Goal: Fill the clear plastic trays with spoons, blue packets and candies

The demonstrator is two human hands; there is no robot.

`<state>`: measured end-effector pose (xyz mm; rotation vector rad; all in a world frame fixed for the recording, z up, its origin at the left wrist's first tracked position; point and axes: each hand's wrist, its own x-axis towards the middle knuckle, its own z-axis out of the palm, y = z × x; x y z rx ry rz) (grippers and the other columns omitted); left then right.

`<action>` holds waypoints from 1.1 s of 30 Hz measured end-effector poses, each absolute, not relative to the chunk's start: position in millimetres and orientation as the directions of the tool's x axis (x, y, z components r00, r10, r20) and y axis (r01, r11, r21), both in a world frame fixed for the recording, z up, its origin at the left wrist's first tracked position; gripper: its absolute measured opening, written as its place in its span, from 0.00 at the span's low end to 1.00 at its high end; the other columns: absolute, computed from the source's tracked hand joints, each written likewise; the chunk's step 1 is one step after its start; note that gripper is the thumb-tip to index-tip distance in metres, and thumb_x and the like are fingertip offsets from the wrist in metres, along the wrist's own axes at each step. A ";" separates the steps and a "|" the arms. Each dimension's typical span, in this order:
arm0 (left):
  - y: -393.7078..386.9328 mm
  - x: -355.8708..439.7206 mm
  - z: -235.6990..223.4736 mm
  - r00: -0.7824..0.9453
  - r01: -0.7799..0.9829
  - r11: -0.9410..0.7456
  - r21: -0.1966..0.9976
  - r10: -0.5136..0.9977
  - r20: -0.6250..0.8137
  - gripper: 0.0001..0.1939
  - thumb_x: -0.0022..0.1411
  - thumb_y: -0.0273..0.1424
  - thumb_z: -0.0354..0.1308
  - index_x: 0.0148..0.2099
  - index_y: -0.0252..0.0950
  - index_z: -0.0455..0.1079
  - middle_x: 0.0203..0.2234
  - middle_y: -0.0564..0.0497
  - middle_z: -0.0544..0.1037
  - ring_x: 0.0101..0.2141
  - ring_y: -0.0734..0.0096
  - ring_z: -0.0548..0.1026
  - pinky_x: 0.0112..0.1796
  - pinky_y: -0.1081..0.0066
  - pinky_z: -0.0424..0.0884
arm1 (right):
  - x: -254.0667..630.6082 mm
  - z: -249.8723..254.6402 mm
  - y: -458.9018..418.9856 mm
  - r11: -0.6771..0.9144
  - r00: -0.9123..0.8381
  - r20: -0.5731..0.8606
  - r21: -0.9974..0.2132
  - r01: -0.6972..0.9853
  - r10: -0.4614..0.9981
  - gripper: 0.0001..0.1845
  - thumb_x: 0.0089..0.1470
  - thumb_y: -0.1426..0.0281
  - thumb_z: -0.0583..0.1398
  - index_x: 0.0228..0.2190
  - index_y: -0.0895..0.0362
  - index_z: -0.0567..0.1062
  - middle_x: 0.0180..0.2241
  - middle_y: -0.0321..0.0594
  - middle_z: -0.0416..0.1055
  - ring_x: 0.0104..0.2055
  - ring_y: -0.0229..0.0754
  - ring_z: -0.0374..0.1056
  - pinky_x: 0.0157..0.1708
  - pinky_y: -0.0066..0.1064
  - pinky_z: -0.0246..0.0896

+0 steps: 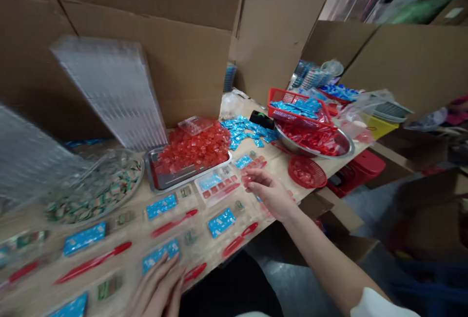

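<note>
My right hand (pixel 270 194) is closed in a pinch on a small red translucent piece (pixel 246 180), held over the row of laid-out clear plastic trays. Just left of it lies a tray (pixel 204 199) with a blue packet, several red squares and a red pen-like tool. My left hand (pixel 161 285) lies flat with fingers stretched, touching the lower part of a blue packet (pixel 161 253). Around it are more trays with blue packets (pixel 222 222), small green packets (pixel 109 285) and red pen-like tools (pixel 174 223). A metal tray (pixel 161 188) holds heaped red pieces (pixel 197 144).
Stacks of clear plastic trays (pixel 113 88) lean by a cardboard wall (pixel 153 49). A round dish (pixel 137 175) holds green packets. Blue packets (pixel 239 129) lie loose. At right stand a metal bowl (pixel 345 141), a red basket (pixel 272 97) and a small red basket (pixel 318 180).
</note>
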<state>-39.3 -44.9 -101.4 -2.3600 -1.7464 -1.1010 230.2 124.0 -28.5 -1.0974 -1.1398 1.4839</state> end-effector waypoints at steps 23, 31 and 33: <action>-20.5 3.3 -59.7 -0.185 0.541 -0.050 0.840 0.967 0.177 0.09 0.61 0.30 0.52 0.42 0.41 0.72 0.42 0.47 0.76 0.45 0.65 0.72 0.46 0.65 0.69 | 341.0 -37.3 138.0 0.082 0.212 0.694 -0.364 0.928 0.688 0.16 0.52 0.67 0.53 0.40 0.58 0.74 0.36 0.52 0.72 0.42 0.52 0.66 0.45 0.44 0.58; 22.6 -56.8 -53.1 0.018 0.857 -0.139 0.496 0.971 0.239 0.12 0.63 0.30 0.48 0.44 0.39 0.71 0.43 0.46 0.76 0.45 0.63 0.73 0.47 0.62 0.67 | 356.3 -44.4 192.8 0.090 0.023 0.354 -0.298 0.950 0.935 0.13 0.50 0.64 0.54 0.32 0.58 0.75 0.35 0.54 0.73 0.38 0.51 0.67 0.39 0.40 0.59; 61.0 -70.9 -45.3 -0.049 0.918 -0.013 0.396 0.988 0.145 0.14 0.63 0.27 0.45 0.46 0.37 0.71 0.44 0.44 0.76 0.45 0.62 0.73 0.47 0.63 0.67 | 288.6 -46.8 213.0 0.203 -0.116 0.212 -0.456 0.866 0.970 0.14 0.53 0.63 0.53 0.35 0.57 0.74 0.37 0.47 0.73 0.36 0.44 0.69 0.37 0.34 0.61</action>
